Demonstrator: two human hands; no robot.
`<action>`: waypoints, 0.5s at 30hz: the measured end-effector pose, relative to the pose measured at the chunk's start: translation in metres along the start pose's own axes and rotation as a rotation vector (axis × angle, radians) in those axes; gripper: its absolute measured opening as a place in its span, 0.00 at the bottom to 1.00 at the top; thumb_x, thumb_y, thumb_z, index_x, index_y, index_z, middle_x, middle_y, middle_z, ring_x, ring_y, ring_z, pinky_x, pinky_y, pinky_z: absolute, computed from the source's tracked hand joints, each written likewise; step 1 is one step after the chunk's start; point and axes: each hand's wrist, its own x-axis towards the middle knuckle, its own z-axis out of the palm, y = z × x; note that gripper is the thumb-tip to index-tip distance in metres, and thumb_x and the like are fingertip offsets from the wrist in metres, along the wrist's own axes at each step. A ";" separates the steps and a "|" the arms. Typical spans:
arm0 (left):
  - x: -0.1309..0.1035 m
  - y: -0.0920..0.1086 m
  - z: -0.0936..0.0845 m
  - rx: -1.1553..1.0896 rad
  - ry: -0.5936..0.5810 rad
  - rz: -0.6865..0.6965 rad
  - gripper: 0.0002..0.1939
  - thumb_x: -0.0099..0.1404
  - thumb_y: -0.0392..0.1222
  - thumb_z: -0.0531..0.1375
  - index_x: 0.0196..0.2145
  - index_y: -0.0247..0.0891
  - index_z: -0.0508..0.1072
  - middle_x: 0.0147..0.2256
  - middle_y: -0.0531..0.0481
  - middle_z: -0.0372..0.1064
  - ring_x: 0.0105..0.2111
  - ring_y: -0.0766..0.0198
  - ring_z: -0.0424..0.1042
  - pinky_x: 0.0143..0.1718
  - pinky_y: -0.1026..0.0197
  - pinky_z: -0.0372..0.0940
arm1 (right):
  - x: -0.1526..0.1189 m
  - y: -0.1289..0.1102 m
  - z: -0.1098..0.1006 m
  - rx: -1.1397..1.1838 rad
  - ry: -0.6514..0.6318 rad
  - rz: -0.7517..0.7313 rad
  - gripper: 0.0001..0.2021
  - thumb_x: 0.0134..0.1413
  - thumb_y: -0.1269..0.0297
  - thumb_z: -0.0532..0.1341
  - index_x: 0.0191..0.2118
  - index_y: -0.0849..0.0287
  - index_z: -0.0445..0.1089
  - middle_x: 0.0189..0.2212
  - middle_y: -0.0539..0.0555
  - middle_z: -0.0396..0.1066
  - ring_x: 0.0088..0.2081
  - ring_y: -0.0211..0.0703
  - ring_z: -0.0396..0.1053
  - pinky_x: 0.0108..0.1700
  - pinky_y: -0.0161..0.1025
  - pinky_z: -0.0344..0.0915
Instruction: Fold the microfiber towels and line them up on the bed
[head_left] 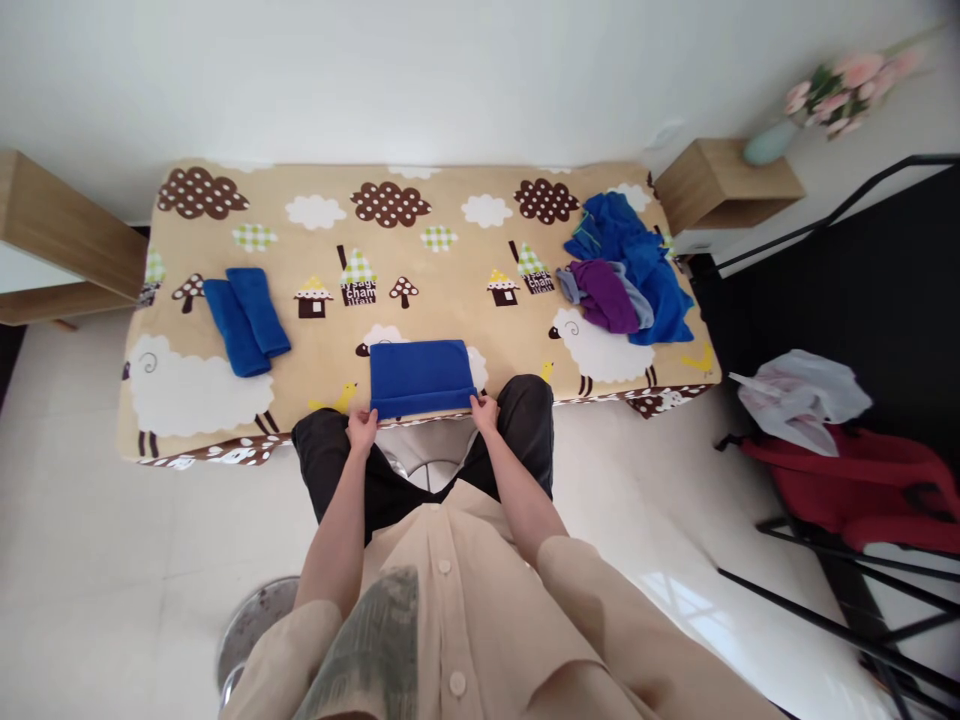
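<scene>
A blue towel (420,368) lies flat at the front edge of the patterned bed, its near edge turned over in a narrow strip. My left hand (362,430) pinches the near left corner of that strip. At the near right corner, my right hand (484,411) has its fingers closed on the cloth. Off to the left rest two rolled or folded blue towels (247,320), side by side. To the right is a loose pile of blue cloths (634,250), with a crumpled purple cloth (609,295) and a grey one among them.
The bed (450,290) has a beige sheet with sheep and mushrooms. Wooden cabinets stand at both ends, the right one (720,185) bearing a vase of pink flowers (772,142). A red chair (862,480) with a plastic bag (802,395) is at right, near black metal rails.
</scene>
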 end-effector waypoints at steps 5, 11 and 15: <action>-0.002 0.000 0.002 -0.042 -0.050 0.050 0.15 0.67 0.44 0.60 0.49 0.38 0.74 0.37 0.46 0.77 0.38 0.58 0.77 0.43 0.59 0.72 | 0.000 0.002 0.001 0.021 -0.020 -0.068 0.10 0.55 0.65 0.61 0.43 0.57 0.70 0.31 0.53 0.76 0.36 0.47 0.73 0.51 0.43 0.68; -0.006 0.003 0.001 -0.078 -0.140 0.101 0.18 0.69 0.38 0.53 0.52 0.39 0.77 0.37 0.47 0.76 0.29 0.64 0.74 0.38 0.61 0.71 | -0.002 0.000 0.000 0.044 -0.086 -0.162 0.13 0.56 0.68 0.55 0.43 0.59 0.75 0.37 0.56 0.77 0.42 0.47 0.74 0.54 0.41 0.67; -0.006 0.004 0.002 -0.087 -0.149 0.075 0.19 0.69 0.40 0.55 0.53 0.35 0.78 0.36 0.45 0.76 0.29 0.62 0.74 0.39 0.60 0.71 | -0.002 0.000 0.000 0.052 -0.090 -0.165 0.16 0.56 0.68 0.55 0.45 0.62 0.77 0.39 0.58 0.78 0.45 0.48 0.74 0.57 0.43 0.66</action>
